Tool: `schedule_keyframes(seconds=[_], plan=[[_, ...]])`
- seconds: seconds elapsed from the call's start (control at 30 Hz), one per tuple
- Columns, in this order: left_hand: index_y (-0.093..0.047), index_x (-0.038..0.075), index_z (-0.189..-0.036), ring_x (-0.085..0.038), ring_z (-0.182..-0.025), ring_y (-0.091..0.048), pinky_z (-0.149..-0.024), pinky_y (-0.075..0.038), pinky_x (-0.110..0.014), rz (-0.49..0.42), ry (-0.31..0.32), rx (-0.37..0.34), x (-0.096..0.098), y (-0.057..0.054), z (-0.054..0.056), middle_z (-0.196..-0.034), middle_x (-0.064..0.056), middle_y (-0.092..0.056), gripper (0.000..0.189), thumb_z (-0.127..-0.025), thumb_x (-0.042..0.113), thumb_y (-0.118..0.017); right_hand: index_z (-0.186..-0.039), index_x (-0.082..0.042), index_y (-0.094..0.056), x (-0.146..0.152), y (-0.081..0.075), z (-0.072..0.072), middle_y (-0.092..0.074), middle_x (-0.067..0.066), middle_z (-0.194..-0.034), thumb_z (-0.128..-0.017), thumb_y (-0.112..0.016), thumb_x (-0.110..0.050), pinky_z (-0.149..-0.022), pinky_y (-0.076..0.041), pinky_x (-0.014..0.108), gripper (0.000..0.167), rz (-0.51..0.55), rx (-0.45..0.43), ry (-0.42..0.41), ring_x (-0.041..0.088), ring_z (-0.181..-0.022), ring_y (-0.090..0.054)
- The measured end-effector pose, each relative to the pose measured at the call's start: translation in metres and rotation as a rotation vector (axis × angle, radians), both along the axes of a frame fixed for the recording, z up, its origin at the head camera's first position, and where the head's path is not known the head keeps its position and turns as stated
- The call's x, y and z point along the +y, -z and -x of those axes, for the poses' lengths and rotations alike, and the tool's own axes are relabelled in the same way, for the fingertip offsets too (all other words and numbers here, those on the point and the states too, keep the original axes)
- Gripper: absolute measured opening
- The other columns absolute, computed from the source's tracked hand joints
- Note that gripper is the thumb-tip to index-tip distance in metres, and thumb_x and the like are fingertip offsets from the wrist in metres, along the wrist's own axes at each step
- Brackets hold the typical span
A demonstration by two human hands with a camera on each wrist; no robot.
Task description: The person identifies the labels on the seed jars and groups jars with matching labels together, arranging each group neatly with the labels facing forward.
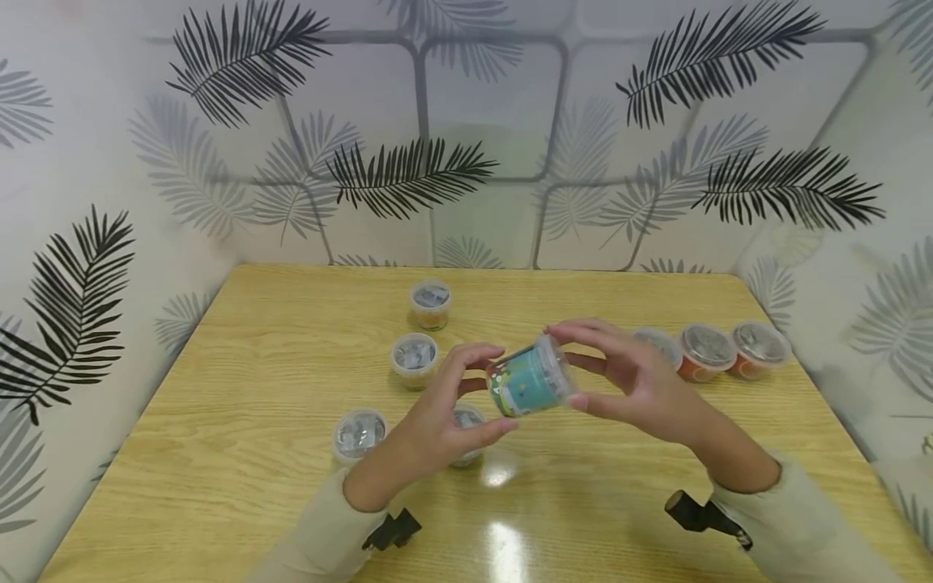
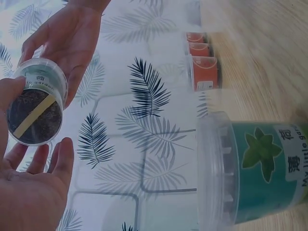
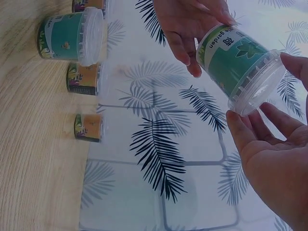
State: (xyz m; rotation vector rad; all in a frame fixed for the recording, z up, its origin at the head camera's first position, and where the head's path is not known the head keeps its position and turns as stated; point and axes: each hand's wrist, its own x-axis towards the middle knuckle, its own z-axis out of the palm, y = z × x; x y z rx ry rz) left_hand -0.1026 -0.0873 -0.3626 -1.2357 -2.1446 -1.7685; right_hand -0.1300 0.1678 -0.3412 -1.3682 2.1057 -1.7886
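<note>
A clear plastic cup [image 1: 526,382] with a teal printed label and a lid is held tilted above the table between both hands. My left hand [image 1: 448,405] grips it near its base, thumb below and fingers above. My right hand [image 1: 641,385] pinches the lid [image 3: 257,84] at its rim, which still sits on the cup. Through the clear bottom in the left wrist view, dark soil [image 2: 30,108] and a flat pale stick [image 2: 36,115] show. Below the left hand stands another teal-labelled cup [image 2: 260,168], partly hidden by that hand in the head view.
On the left of the wooden table [image 1: 240,389] stand lidded cups, among them a far one [image 1: 430,304], a middle one [image 1: 414,359] and a near one [image 1: 359,435]. Red-orange cups [image 1: 758,350] line the right side. Leaf-patterned sheeting [image 1: 481,219] surrounds the table.
</note>
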Motion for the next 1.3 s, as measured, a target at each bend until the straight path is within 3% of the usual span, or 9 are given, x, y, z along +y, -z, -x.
schedule_keyframes(seconds=[0.2, 0.3, 0.47, 0.63, 0.8, 0.97, 1.13, 1.3], plan=[[-0.038, -0.009, -0.123, -0.028, -0.109, -0.046, -0.09, -0.048, -0.038, -0.038, -0.025, 0.03, 0.0, -0.002, -0.001, -0.119, -0.019, -0.043, 0.057, -0.075, -0.01, -0.07, -0.135, 0.007, -0.04, -0.002, 0.004, 0.001, -0.038, 0.024, -0.135, -0.079, -0.061, 0.019, -0.098, -0.04, 0.039, 0.061, -0.015, -0.018, 0.015, 0.029, -0.126, -0.038], [-0.04, -0.008, -0.122, -0.027, -0.109, -0.046, -0.091, -0.047, -0.038, -0.054, -0.027, 0.004, 0.0, -0.001, 0.0, -0.119, -0.017, -0.044, 0.055, -0.076, -0.01, -0.069, -0.136, 0.003, -0.04, -0.002, 0.005, 0.001, -0.038, 0.02, -0.137, -0.082, -0.061, 0.013, -0.098, -0.04, 0.04, 0.06, -0.053, -0.048, 0.033, 0.028, -0.127, -0.037], [-0.041, -0.004, -0.125, -0.025, -0.114, -0.044, -0.094, -0.045, -0.037, -0.106, -0.009, -0.103, 0.0, 0.01, 0.004, -0.124, -0.014, -0.044, 0.054, -0.078, -0.01, -0.068, -0.139, -0.001, -0.038, 0.0, 0.005, 0.001, -0.036, 0.015, -0.14, -0.083, -0.062, 0.009, -0.099, -0.038, 0.041, 0.062, -0.104, -0.068, 0.039, 0.027, -0.129, -0.034], [-0.041, 0.0, -0.128, -0.024, -0.114, -0.044, -0.094, -0.044, -0.036, -0.172, 0.039, -0.218, -0.001, 0.024, 0.011, -0.127, -0.009, -0.043, 0.052, -0.083, -0.005, -0.065, -0.139, 0.003, -0.034, 0.0, 0.003, 0.002, -0.033, 0.021, -0.14, -0.08, -0.06, 0.017, -0.1, -0.037, 0.04, 0.066, -0.071, -0.025, -0.017, 0.028, -0.13, -0.032], [-0.042, 0.002, -0.129, -0.026, -0.109, -0.046, -0.093, -0.045, -0.037, -0.203, 0.078, -0.302, -0.002, 0.028, 0.013, -0.127, -0.011, -0.043, 0.049, -0.086, 0.004, -0.065, -0.139, 0.007, -0.033, 0.0, 0.0, 0.002, -0.031, 0.024, -0.14, -0.078, -0.059, 0.021, -0.102, -0.036, 0.037, 0.067, -0.042, -0.018, -0.06, 0.028, -0.131, -0.03], [-0.041, 0.006, -0.131, -0.026, -0.108, -0.046, -0.093, -0.045, -0.038, -0.158, 0.093, -0.36, -0.003, 0.028, 0.014, -0.128, -0.011, -0.043, 0.048, -0.089, 0.011, -0.063, -0.139, 0.002, -0.037, -0.001, 0.002, 0.003, -0.035, 0.021, -0.137, -0.08, -0.062, 0.015, -0.1, -0.038, 0.038, 0.065, -0.093, -0.032, -0.003, 0.028, -0.126, -0.037], [-0.038, 0.008, -0.133, -0.022, -0.112, -0.045, -0.095, -0.044, -0.034, -0.028, 0.082, -0.321, -0.001, 0.03, 0.015, -0.131, -0.007, -0.041, 0.052, -0.088, 0.009, -0.063, -0.136, -0.006, -0.045, -0.002, 0.005, 0.002, -0.043, 0.008, -0.134, -0.081, -0.067, 0.006, -0.097, -0.042, 0.035, 0.06, -0.198, -0.048, 0.071, 0.024, -0.122, -0.043], [-0.038, 0.003, -0.133, -0.023, -0.111, -0.045, -0.094, -0.044, -0.032, 0.047, 0.067, -0.316, -0.001, 0.018, 0.008, -0.13, -0.009, -0.043, 0.055, -0.085, 0.002, -0.065, -0.137, -0.008, -0.044, -0.004, 0.006, 0.002, -0.042, 0.006, -0.136, -0.084, -0.066, 0.001, -0.098, -0.041, 0.034, 0.058, -0.27, -0.058, 0.05, 0.022, -0.124, -0.042]])
